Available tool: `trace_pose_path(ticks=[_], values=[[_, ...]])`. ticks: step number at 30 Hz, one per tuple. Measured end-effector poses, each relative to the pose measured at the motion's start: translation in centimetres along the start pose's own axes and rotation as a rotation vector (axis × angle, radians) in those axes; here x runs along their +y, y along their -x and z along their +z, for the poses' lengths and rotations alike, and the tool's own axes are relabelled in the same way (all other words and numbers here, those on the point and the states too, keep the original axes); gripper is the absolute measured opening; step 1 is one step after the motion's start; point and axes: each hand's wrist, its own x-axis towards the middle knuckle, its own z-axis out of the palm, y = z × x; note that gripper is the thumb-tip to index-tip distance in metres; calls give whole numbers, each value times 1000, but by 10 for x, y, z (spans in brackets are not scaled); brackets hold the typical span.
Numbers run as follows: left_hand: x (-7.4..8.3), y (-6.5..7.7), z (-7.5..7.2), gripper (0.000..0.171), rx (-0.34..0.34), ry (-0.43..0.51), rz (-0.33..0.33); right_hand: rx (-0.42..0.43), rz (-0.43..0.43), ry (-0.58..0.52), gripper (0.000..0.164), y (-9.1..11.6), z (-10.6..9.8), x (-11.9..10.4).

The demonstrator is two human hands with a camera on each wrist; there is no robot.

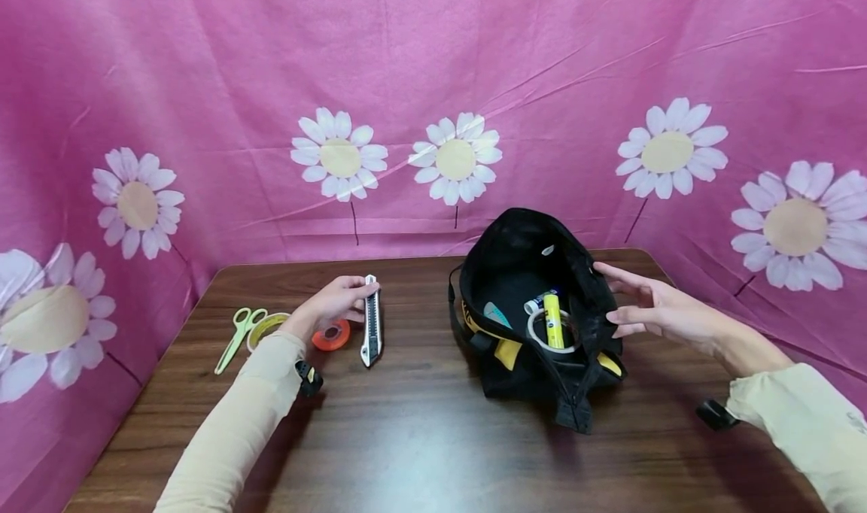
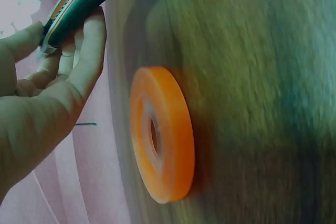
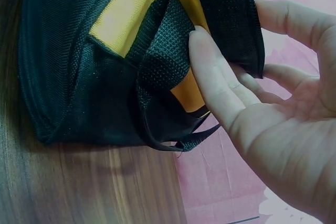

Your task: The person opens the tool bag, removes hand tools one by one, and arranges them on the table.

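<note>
My left hand (image 1: pixel 333 302) pinches one end of a utility knife (image 1: pixel 372 329) between thumb and fingers, above the table left of the bag. Below that hand, an orange tape roll (image 2: pixel 178 145) stands out in the left wrist view. At the right, a black bag (image 1: pixel 504 381) with yellow patches gapes open. The right hand (image 1: pixel 660 317) grips its right rim, thumb (image 3: pixel 210 66) against the outside near a strap. Inside the bag lie a yellow glue stick (image 1: pixel 554 325), a pale tape roll (image 1: pixel 533 334), a white-and-blue tube (image 1: pixel 538 302) and a teal piece (image 1: pixel 497 314).
Light-green scissors (image 1: pixel 232 351) and a yellow tape roll (image 1: pixel 253 338) lie on the wooden table (image 1: pixel 406 453) at the left, the tape partly behind the left forearm. A pink cloth (image 1: pixel 406 39) with printed daisies hangs behind the table and along its sides.
</note>
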Motion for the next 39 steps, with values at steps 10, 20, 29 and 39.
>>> trace_pose_path(ticks=[10, 20, 29, 39], values=[[-9, -2, -13, 25, 58, -90, -15, -12, -7, -14, 79, 1, 1, 2], [-9, -8, -23, 16, 95, -160, -70, -25, -19, -40, 78, 1, 4, 3], [-10, -13, -24, 14, 114, -223, -146, -21, 1, -42, 79, 2, 4, 1], [-13, -15, -25, 21, 134, -183, -186, -39, 4, -53, 79, 1, 3, 4]])
